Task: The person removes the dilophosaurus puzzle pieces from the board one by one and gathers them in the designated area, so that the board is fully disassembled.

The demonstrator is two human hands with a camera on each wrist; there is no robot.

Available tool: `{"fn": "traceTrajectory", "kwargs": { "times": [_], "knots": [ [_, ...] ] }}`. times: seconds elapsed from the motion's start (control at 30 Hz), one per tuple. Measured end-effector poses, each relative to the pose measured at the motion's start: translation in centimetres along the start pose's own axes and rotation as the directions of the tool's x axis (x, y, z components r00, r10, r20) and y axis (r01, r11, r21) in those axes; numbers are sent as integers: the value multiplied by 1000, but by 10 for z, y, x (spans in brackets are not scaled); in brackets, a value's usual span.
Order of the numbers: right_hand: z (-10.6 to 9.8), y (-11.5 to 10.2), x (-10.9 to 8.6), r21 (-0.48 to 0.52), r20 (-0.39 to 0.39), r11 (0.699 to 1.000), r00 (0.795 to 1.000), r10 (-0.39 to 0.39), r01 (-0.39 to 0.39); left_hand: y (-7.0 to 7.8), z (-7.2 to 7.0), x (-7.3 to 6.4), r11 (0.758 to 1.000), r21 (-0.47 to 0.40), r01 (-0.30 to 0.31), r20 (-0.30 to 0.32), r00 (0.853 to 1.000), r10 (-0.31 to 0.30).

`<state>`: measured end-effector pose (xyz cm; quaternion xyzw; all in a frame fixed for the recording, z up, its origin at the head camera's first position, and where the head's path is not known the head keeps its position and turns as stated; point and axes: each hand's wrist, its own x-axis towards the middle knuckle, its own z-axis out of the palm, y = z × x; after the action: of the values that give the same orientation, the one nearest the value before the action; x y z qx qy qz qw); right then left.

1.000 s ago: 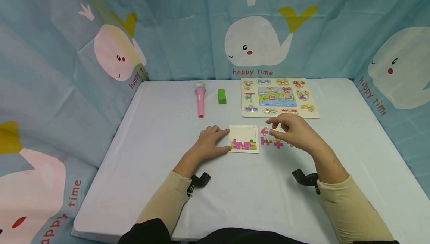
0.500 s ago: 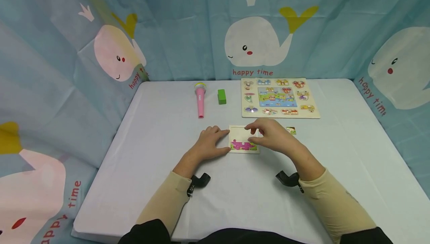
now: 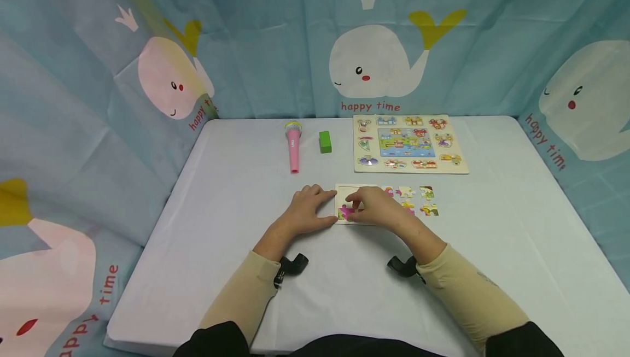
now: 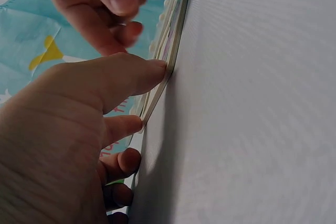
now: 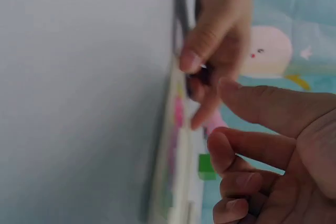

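A small light wooden puzzle tray lies flat in front of me, with pink and green jigsaw pieces along its near side. My left hand touches its left edge, thumb at the near corner and index finger at the far corner. Over the tray is my right hand, hiding much of it. In the right wrist view, that hand's thumb and index finger are apart, with nothing seen between them. Several loose jigsaw pieces lie just right of the tray, partly behind the right hand.
Behind the tray lies a larger wooden picture board with vehicle and animal shapes. A pink toy microphone and a green block are on the white table further left. A blue whale-print curtain surrounds the table.
My right hand has moved left from the loose pieces to over the puzzle tray, uncovering several pieces on the right. The left hand has stayed at the tray's edge.
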<state>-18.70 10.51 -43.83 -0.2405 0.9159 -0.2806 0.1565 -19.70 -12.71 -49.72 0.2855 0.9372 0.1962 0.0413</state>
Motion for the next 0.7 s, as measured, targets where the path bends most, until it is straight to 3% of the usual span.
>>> {"fn": "traceTrajectory", "kwargs": {
  "times": [0.33, 0.7],
  "knots": [
    [21, 0, 9, -61, 2, 998, 1000, 22, -22, -1, 1, 0, 1000, 4, -5, 3, 1000, 5],
    [27, -2, 12, -123, -99, 992, 995, 24, -36, -4, 3, 3, 1000, 10, 6, 8, 1000, -6]
  ]
}}
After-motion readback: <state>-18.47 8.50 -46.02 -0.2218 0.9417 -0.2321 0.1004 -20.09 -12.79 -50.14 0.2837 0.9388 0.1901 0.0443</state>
